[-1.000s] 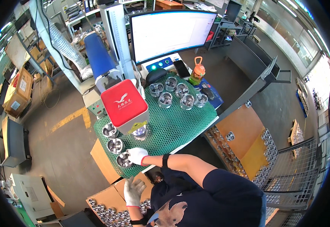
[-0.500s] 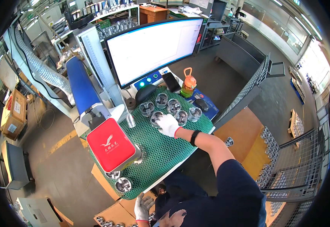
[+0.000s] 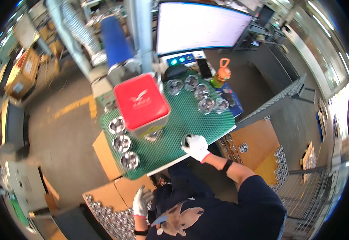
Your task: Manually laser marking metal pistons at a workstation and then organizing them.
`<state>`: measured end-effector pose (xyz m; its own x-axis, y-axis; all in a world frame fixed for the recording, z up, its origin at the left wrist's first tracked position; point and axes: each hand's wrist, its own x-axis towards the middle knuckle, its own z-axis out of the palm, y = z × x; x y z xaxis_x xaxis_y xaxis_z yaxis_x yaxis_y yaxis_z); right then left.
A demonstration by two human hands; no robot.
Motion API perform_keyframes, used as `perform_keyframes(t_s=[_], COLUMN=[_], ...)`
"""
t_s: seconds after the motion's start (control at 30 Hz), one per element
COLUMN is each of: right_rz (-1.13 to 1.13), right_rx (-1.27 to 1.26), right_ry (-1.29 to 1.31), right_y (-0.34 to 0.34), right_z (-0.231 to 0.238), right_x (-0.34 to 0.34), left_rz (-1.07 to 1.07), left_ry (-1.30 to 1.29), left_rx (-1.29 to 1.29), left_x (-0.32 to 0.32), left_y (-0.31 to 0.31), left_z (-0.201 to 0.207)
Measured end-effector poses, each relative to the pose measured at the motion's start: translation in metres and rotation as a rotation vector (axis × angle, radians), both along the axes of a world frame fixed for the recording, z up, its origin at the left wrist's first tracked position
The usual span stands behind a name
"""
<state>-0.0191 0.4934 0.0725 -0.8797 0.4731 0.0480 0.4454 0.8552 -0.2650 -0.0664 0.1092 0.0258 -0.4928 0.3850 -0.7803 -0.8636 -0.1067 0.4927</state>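
Note:
My right hand (image 3: 197,148), in a white glove, is closed round a shiny metal piston (image 3: 186,140) at the near edge of the green mesh mat (image 3: 174,124); the glove hides much of it. Low beside my body, my left hand (image 3: 143,201), also gloved, is open with its fingers apart and nothing in it. Several more pistons (image 3: 202,92) stand at the back right of the mat. A few others form a row at its left side, among them a piston (image 3: 129,160) at the near corner.
A red-topped marking head (image 3: 141,102) overhangs the mat's left part, partly covering a piston beneath. Behind are a monitor (image 3: 202,28), a phone (image 3: 205,69) and an orange-capped bottle (image 3: 222,73). Cardboard with many pistons (image 3: 114,220) lies lower left; a wire cart (image 3: 310,188) stands right.
My right hand has brought a piston from the back group toward the mat's near edge. The whole view has shifted, with more of the row at left showing. My left hand stays open.

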Motion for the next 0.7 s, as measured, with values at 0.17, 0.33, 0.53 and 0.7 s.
perform_keyframes(t_s=[0.17, 0.33, 0.53, 0.7], right_rz=[-0.151, -0.213, 0.112, 0.008], right_rx=[-1.241, -2.671, -2.201, -2.591], right_ry=[-0.072, -0.138, -0.145, -0.24], right_y=[-0.087, -0.156, -0.142, -0.097], right_z=[0.014, 0.105, 0.113, 0.093], right_x=[-0.022, -0.074, -0.09, -0.062], left_rz=[-0.096, 0.084, 0.149, -0.227], left_ry=[0.214, 0.661, 1.146, 1.632], left_rx=[0.007, 0.005, -0.51, -0.92], left_x=[0.01, -0.009, -0.047, -0.053], left_y=[0.032, 0.067, 0.069, 0.104], left_z=[0.031, 0.103, 0.155, 0.18])
